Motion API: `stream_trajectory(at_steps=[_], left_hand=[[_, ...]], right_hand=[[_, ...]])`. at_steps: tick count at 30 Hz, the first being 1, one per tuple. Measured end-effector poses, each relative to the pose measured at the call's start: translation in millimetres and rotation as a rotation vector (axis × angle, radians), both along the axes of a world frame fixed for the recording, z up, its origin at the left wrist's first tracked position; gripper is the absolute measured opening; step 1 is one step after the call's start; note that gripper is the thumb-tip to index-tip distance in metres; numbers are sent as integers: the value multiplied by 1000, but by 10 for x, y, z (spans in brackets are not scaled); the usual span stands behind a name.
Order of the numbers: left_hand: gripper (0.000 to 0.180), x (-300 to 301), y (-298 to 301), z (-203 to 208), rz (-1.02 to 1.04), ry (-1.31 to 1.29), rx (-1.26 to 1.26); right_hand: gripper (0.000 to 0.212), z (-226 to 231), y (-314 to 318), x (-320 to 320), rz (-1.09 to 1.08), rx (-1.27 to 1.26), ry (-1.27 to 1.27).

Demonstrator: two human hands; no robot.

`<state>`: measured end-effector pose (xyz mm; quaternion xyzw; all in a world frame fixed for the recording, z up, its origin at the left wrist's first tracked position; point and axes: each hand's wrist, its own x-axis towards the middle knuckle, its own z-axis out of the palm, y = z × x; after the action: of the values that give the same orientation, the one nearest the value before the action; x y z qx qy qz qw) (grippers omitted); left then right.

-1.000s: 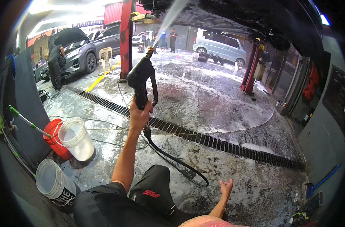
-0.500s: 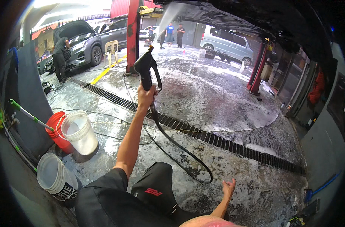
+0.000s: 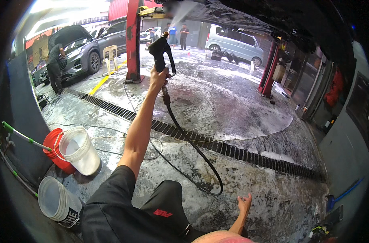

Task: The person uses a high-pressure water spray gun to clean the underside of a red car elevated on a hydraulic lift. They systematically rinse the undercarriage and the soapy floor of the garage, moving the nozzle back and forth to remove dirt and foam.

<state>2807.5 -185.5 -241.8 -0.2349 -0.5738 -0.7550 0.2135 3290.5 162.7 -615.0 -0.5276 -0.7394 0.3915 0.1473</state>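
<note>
My left hand (image 3: 158,78) is closed round the grip of a black pressure washer gun (image 3: 159,52), held up at arm's length with its nozzle pointing upward. A white spray (image 3: 180,14) leaves it toward the underside of a raised car (image 3: 249,18). From the gun's lower end a black hose (image 3: 192,143) hangs in a loop down to the wet floor. My right hand (image 3: 244,202) is low on the right, fingers spread and holding nothing.
A slotted drain (image 3: 221,147) crosses the foamy floor. Buckets, one red (image 3: 57,148) and two whitish (image 3: 79,152), (image 3: 57,198) stand left. Red lift posts (image 3: 133,44), (image 3: 269,69) hold the car. A person (image 3: 55,67) bends at a grey car; others stand far back.
The gun and my left hand have shifted slightly right in the picture, and the surroundings slid left as the view turned. Spray still comes out. My right hand stays low with its fingers apart.
</note>
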Motion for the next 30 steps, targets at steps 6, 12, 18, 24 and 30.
stream_trajectory(at_steps=[6,12,18,24,30], left_hand=[[20,-137,295,192,-62,-25,-2],[21,-124,447,336,-57,-18,-18],[21,-35,611,464,-72,0,-36],[20,-5,683,491,-50,2,-53],[23,31,797,471,-41,-27,-64]], right_hand=[[78,-11,-39,-8,-14,3,-30],[78,104,-129,-1,16,28,-75],[79,61,-49,35,9,-33,-24],[78,275,-171,-14,14,-22,-91],[77,236,-156,40,24,27,-47]])
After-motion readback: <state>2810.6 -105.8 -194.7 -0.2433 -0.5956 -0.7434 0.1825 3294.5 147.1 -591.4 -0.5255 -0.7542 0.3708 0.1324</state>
